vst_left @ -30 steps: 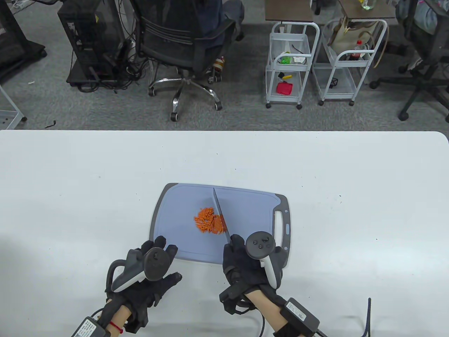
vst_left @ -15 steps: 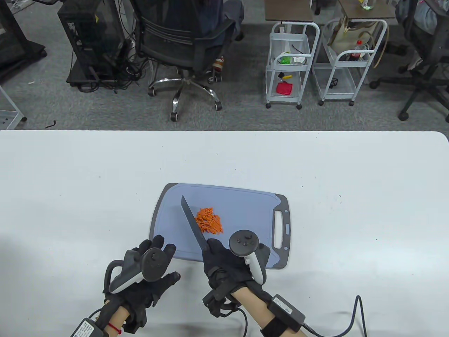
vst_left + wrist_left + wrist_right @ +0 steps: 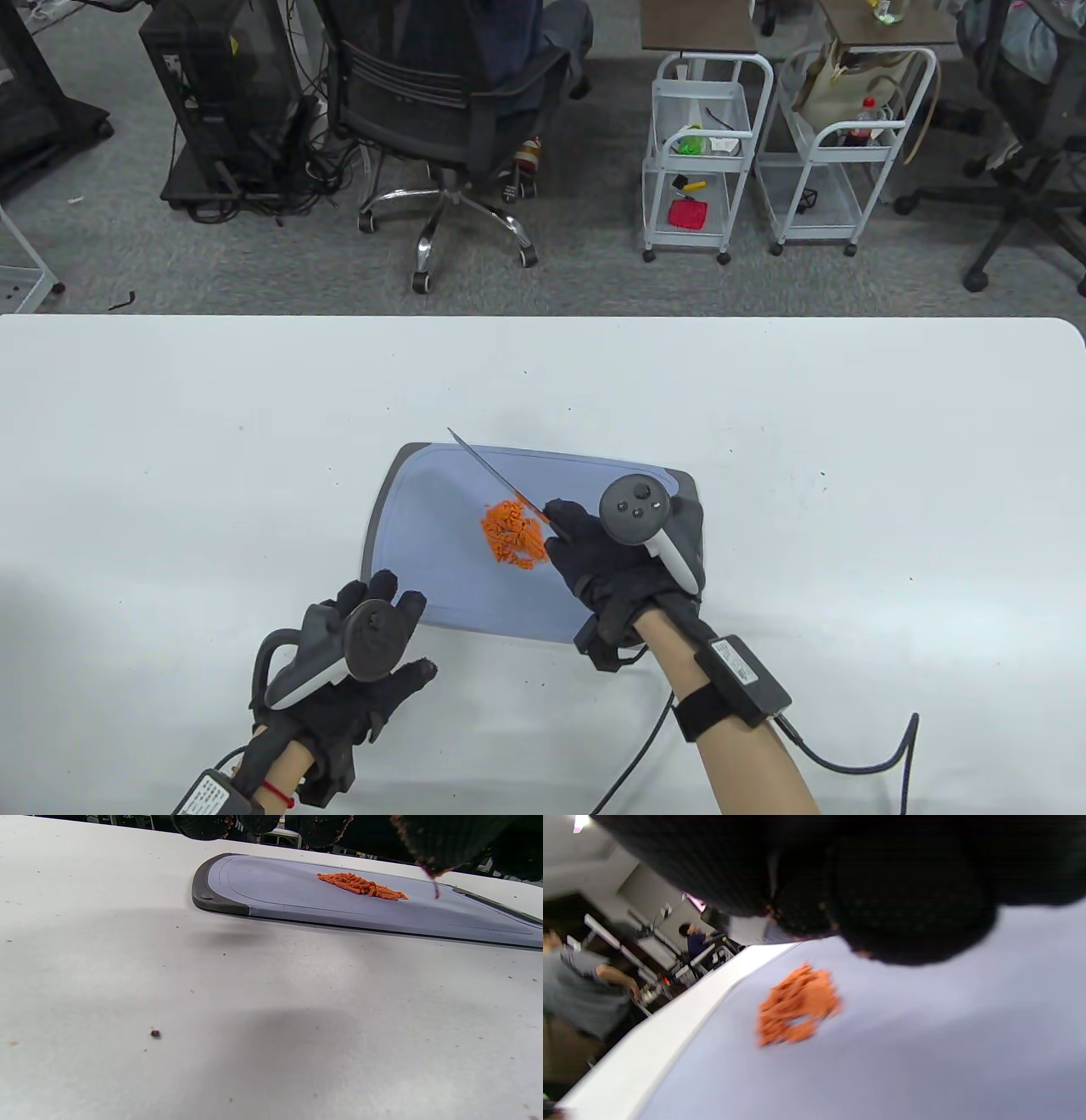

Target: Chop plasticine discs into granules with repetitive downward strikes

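On the white tabletop [image 3: 212, 441] lies a blue-grey cutting board [image 3: 424, 577], long axis left to right, and near its middle sits the heap of orange plasticine pieces [image 3: 512, 533], already cut into short bits. The right hand [image 3: 624, 552] is over the board, just right of the heap and by far the nearer of the two. It grips a knife [image 3: 496, 477] whose blade slants up and left, away from the person, its heel end at the heap's far-right edge and its tip out past the board's far rim. From here I'd judge the next strike falls straight down and slightly left. The left hand [image 3: 352, 654] rests off the board's near-left corner, fingers loosely spread, holding nothing, well clear of the heap.
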A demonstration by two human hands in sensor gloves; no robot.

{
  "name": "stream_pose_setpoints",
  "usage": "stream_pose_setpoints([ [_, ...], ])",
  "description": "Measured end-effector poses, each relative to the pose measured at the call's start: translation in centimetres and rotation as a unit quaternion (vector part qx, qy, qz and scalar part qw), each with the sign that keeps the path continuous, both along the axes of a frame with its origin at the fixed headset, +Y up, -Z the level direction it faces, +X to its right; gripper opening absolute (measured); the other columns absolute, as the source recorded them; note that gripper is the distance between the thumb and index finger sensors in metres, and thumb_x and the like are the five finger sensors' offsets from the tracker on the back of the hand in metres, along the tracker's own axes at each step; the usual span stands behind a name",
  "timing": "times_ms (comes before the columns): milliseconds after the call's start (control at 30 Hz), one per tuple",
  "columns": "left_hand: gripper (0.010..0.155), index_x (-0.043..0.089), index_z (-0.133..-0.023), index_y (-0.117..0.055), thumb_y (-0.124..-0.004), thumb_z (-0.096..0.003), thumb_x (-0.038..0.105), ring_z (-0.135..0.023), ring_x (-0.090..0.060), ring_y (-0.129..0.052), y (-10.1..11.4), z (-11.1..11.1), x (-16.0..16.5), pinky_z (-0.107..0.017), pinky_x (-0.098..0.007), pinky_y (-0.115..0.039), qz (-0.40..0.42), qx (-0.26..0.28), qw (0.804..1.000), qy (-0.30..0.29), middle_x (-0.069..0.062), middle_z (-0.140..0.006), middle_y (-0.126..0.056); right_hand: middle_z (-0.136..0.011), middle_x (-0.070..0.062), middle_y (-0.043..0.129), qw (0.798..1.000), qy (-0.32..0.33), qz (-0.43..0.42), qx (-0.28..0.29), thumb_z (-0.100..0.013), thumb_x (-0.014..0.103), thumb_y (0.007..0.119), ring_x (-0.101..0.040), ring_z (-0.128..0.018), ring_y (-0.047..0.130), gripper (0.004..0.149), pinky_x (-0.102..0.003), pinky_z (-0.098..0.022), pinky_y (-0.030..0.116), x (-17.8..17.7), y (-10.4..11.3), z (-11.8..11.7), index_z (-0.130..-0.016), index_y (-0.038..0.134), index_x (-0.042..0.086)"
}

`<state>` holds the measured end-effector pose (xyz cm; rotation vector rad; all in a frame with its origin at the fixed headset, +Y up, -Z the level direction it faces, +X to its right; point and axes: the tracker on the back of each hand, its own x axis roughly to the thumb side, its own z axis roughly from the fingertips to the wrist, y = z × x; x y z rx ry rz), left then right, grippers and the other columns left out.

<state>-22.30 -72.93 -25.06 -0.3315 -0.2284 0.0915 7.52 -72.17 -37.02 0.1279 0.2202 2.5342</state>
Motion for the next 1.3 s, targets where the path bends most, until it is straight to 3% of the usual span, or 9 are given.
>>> stream_pose_setpoints([
  [167,0.081,0.032,-0.114,-0.045,-0.061,-0.0421,0.066,-0.112,-0.050,-0.045,-0.1,-0.1,0.0,-0.077,-0.065,-0.040,-0.008,-0.003,1.000,-0.001,-0.012,-0.127,-0.031,-0.062,-0.008,0.103,0.999,0.033,0.031,-0.002,-0.042,0.039,0.094,-0.031,-0.027,0.110,0.049,-0.051,-0.026,0.090,0.9,-1.0,-2.2,-0.090,0.092,0.035],
  [333,0.081,0.032,-0.114,-0.045,-0.061,-0.0421,0.067,-0.113,-0.050,-0.045,0.0,-0.1,0.0,-0.077,-0.065,-0.040,-0.010,-0.004,1.000,-0.001,-0.012,-0.127,-0.031,-0.062,-0.009,0.104,0.998,0.066,0.004,-0.017,-0.041,0.039,0.096,-0.033,-0.028,0.110,0.048,-0.052,-0.026,0.090,1.7,-1.4,-1.7,-0.088,0.094,0.034],
  [533,0.081,0.032,-0.114,-0.045,-0.060,-0.0422,0.067,-0.112,-0.050,-0.045,-0.2,-0.1,0.2,-0.077,-0.065,-0.041,-0.009,-0.012,1.000,0.000,-0.012,-0.127,-0.031,-0.061,-0.010,0.104,0.998,0.062,0.005,0.004,-0.041,0.039,0.095,-0.032,-0.028,0.111,0.048,-0.051,-0.026,0.090,2.3,-1.2,-0.4,-0.089,0.093,0.033],
  [633,0.081,0.032,-0.114,-0.045,-0.060,-0.0421,0.067,-0.112,-0.050,-0.046,-0.1,-0.1,0.0,-0.077,-0.065,-0.041,-0.008,-0.010,1.000,0.001,-0.012,-0.127,-0.031,-0.061,-0.009,0.104,0.999,0.025,0.009,0.044,-0.042,0.040,0.092,-0.030,-0.026,0.111,0.050,-0.049,-0.025,0.091,2.7,0.2,1.2,-0.092,0.090,0.033],
  [800,0.081,0.032,-0.114,-0.045,-0.060,-0.0423,0.067,-0.113,-0.050,-0.040,0.2,-0.2,-0.2,-0.077,-0.066,-0.036,0.001,0.009,1.000,0.016,-0.011,-0.127,-0.030,-0.063,-0.010,0.102,0.991,-0.107,-0.019,0.079,-0.045,0.044,0.086,-0.028,-0.024,0.110,0.053,-0.048,-0.023,0.090,4.0,2.1,6.4,-0.096,0.088,0.031],
  [933,0.081,0.032,-0.114,-0.044,-0.060,-0.0423,0.067,-0.113,-0.049,-0.038,0.1,-0.3,-0.2,-0.077,-0.065,-0.034,0.002,0.016,1.000,0.019,-0.011,-0.127,-0.028,-0.066,-0.012,0.100,0.974,-0.214,0.000,0.079,-0.047,0.043,0.083,-0.028,-0.026,0.109,0.054,-0.048,-0.024,0.090,5.6,2.2,10.2,-0.099,0.085,0.029],
  [1033,0.081,0.032,-0.114,-0.044,-0.060,-0.0422,0.067,-0.113,-0.049,-0.038,0.0,-0.3,-0.1,-0.077,-0.065,-0.035,0.002,0.015,1.000,0.019,-0.011,-0.127,-0.028,-0.066,-0.014,0.100,0.960,-0.261,0.059,0.088,-0.047,0.042,0.083,-0.029,-0.026,0.109,0.055,-0.049,-0.024,0.089,6.4,1.4,11.4,-0.100,0.083,0.028],
  [1300,0.081,0.032,-0.114,-0.043,-0.060,-0.0422,0.067,-0.113,-0.050,-0.038,0.0,0.0,0.3,-0.077,-0.065,-0.035,-0.005,0.017,1.000,0.012,-0.011,-0.127,-0.028,-0.070,-0.015,0.098,0.924,-0.249,0.274,0.095,-0.048,0.041,0.084,-0.031,-0.030,0.109,0.052,-0.050,-0.026,0.089,4.1,-1.0,11.6,-0.099,0.083,0.031],
])
